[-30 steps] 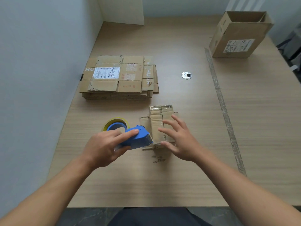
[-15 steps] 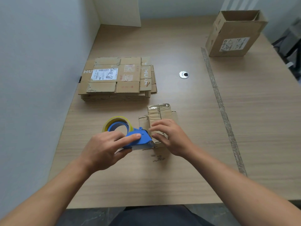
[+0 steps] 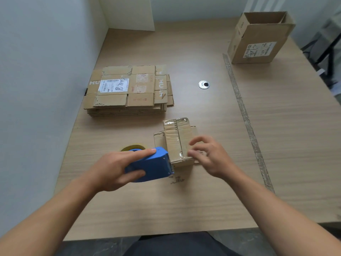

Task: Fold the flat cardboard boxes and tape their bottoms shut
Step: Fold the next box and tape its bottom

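Note:
A small folded cardboard box sits bottom-up in the middle of the table, with clear tape along its flap seam. My left hand grips a blue tape dispenser whose toothed edge meets the box's near left corner; the yellowish tape roll shows behind my fingers. My right hand is at the box's right side, its loosely curled fingers touching the near right edge. A stack of flat cardboard boxes lies at the back left.
An assembled open box stands at the far right. A round metal cable grommet is set in the wooden table. A strip of old tape runs down the tabletop on the right. A wall borders the left.
The dispenser has moved down to the box's near edge. My right hand has shifted from on top of the box to its right side.

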The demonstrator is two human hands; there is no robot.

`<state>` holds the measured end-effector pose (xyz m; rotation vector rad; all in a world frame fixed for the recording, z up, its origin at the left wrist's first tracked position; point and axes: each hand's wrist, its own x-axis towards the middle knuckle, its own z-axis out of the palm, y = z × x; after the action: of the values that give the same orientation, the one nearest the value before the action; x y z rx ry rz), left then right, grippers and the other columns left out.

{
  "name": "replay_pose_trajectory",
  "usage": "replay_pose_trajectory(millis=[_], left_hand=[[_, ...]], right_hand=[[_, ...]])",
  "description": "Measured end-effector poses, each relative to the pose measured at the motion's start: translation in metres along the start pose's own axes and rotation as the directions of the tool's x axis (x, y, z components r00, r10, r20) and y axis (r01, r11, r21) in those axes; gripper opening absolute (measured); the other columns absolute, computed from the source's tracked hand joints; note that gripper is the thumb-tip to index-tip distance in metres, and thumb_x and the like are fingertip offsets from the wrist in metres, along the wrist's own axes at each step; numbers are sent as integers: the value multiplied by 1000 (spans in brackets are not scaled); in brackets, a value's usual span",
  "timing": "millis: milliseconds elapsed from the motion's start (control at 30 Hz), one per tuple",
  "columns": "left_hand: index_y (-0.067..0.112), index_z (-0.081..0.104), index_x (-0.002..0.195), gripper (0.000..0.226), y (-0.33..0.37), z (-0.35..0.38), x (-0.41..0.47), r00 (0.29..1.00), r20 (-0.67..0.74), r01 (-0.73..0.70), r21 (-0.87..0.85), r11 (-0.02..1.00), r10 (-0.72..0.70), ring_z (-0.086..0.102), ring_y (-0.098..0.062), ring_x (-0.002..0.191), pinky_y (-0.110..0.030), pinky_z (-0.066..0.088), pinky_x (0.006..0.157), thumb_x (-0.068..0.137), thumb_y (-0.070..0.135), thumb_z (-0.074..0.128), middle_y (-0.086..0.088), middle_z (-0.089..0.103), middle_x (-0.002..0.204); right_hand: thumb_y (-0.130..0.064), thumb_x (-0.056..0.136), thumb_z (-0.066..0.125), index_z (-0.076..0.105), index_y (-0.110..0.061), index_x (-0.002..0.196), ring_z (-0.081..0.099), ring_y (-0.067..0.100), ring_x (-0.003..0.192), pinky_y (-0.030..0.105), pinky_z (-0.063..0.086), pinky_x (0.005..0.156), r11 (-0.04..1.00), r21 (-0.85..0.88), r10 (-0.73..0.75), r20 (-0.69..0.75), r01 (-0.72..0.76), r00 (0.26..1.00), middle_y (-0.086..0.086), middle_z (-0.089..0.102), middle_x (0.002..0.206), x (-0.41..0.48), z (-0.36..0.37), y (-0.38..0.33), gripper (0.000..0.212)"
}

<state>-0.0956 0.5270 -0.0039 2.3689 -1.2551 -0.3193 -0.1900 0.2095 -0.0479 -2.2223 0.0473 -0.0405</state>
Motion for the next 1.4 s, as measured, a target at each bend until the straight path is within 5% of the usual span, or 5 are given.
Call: replay_pose_trajectory(millis=[167,833,1033,1200,1400], left_hand=[[79,31,125,54,-10,-18,-4,949,242,237,-124,964,-202,54,13,99,-5,39,78,74,72,47,46,50,118],[65,52,115,48,-10,8,60,745,520,542,-108,833,-417,59,2,99,-24,45,83,69,52,58,24,63,114],[65,51,114,47,-12,1,68,721,558,546,-91,833,-411,59,-2,104,-31,45,94,70,50,59,24,63,118],[65,48,115,48,-9,1,73,718,570,539,-91,837,-401,58,-1,102,-31,45,92,70,50,59,22,62,118],[64,47,123,53,-16,3,76,706,586,531,-64,845,-399,58,-5,103,-35,46,92,73,52,59,20,61,120]], right_hand=[[-26,88,69,71,-22,69,57,3,87,21,43,77,945,174,262,104,-276,960,-5,58,100,-30,-36,27,19],[-41,96,60,75,-13,95,60,22,96,26,31,70,848,-139,525,104,-511,845,5,65,92,8,17,57,32],[-47,92,63,53,-18,141,48,29,131,35,39,108,795,-86,607,89,-601,790,16,53,137,15,23,52,58],[-25,97,59,62,-15,84,57,21,94,30,38,77,887,-4,461,49,-461,886,1,59,91,7,21,39,17],[-31,89,73,58,-22,94,54,11,99,25,42,85,953,16,298,130,-302,946,-5,58,102,-3,21,48,18]])
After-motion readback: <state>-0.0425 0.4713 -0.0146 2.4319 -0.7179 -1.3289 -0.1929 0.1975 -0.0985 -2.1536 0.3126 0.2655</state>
